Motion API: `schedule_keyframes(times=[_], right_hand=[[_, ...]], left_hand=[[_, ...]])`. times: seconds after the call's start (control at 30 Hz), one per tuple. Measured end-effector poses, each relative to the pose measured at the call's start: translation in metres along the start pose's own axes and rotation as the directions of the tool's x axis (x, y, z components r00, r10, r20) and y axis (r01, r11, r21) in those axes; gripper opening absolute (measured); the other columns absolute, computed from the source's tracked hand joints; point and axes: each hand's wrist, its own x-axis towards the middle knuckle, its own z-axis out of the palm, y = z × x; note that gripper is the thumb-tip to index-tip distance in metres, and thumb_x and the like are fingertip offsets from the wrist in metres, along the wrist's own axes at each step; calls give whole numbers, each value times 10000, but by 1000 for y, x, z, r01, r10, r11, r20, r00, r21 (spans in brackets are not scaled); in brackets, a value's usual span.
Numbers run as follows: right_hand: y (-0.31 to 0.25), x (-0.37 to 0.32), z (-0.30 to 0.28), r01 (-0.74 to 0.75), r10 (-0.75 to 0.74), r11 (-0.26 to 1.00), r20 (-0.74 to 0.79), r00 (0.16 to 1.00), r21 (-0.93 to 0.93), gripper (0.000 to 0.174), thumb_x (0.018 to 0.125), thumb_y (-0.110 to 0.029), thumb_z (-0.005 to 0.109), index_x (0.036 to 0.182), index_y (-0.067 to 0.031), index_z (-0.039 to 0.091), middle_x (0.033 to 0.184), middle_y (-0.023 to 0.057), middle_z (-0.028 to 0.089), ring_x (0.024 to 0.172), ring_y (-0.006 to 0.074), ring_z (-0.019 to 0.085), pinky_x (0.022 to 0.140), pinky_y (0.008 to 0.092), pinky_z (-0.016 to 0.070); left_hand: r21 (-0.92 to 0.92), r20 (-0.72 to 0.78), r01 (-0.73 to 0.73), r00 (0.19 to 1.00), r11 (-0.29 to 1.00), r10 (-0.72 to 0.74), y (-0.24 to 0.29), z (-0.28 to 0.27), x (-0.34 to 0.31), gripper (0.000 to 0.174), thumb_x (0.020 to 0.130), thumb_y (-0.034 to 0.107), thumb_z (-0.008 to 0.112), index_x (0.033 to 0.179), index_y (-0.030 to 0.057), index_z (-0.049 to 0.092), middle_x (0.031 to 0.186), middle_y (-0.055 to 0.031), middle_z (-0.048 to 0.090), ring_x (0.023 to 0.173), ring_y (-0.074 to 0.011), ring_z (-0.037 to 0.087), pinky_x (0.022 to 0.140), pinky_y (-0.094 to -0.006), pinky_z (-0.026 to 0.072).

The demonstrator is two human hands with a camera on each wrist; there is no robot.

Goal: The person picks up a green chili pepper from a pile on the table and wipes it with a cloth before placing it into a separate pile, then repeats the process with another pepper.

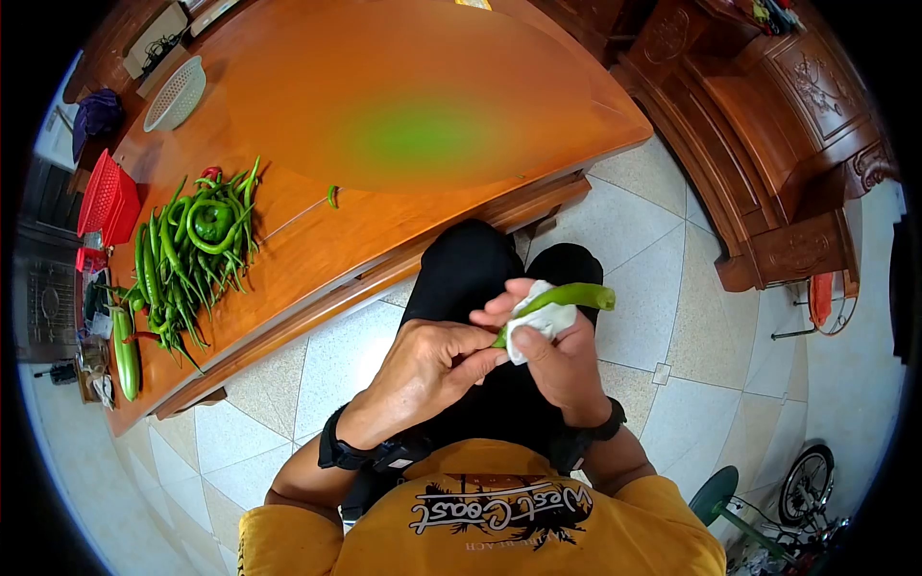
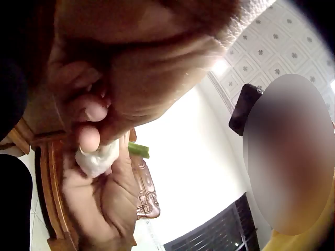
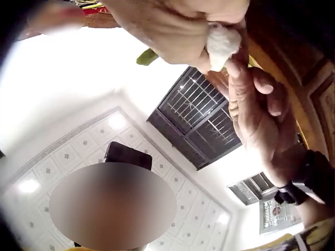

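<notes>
A long green pepper (image 1: 584, 296) is held over the lap, with a white cloth (image 1: 543, 324) wrapped around its middle. The right hand (image 1: 567, 360) grips cloth and pepper together, thumb on top. The left hand (image 1: 432, 370) pinches the pepper's other end between thumb and fingertips, right beside the cloth. In the left wrist view the white cloth (image 2: 98, 159) lies in the right hand's palm, and a green end (image 2: 138, 150) sticks out past it. The right wrist view shows the cloth (image 3: 223, 46) bunched between both hands.
On the wooden table (image 1: 298, 269) lie a pile of green peppers (image 1: 173, 254), a small green piece (image 1: 332, 197) and a pale green long vegetable (image 1: 125, 355). A red basket (image 1: 109, 200) and a white basket (image 1: 177, 94) stand at its far left. Carved wooden furniture (image 1: 759, 125) stands right.
</notes>
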Motion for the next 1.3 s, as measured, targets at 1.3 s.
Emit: schedule_keyframes(times=[1.3], right_hand=[[-3,1,-11,139,-117,971,-122,986,194,452,917,-150,602,1308,3,434,1084,129,610,985,273,635,890,422,510]], left_hand=[[210,-132,-207,962,956,237,-13,-1,0,171,761,-2,709,930,21,717,786,-121,665,654,-248,646,570,-317,511]])
